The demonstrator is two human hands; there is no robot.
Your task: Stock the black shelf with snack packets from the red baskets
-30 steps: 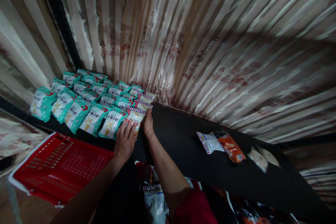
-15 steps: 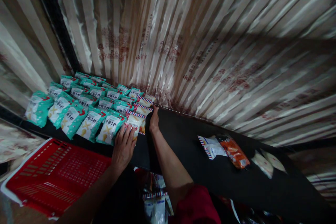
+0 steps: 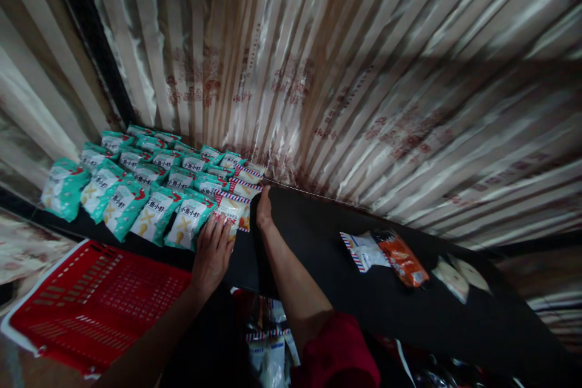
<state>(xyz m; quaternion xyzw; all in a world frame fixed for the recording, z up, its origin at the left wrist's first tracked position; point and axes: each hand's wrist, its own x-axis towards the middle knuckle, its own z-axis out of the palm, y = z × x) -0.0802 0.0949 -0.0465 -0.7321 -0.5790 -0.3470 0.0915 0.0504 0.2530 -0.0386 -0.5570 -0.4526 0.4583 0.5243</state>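
My left hand [image 3: 213, 251] lies with its fingers stretched out over the lower front of a snack bag [image 3: 233, 209] with a red-and-blue striped edge. Edge-on at the right side of the striped bags is my right hand [image 3: 264, 209], extended and seemingly flat, some of its fingers hidden from view. Behind the front bag stand more striped bags [image 3: 245, 188] in a line. To the left, rows of teal-and-white snack bags [image 3: 187, 221] stand close together on the black shelf [image 3: 309, 218].
A red plastic basket [image 3: 104, 303] sits below the shelf at left. Farther right on the shelf lie a striped white packet [image 3: 366, 251], an orange packet [image 3: 402, 257] and two pale packets [image 3: 452, 279]. More packets [image 3: 270, 351] are below the front edge. A patterned curtain [image 3: 291, 60] hangs behind.
The view has shifted very slightly, so everything sits a little farther left. Both hands keep their places at the striped bags.
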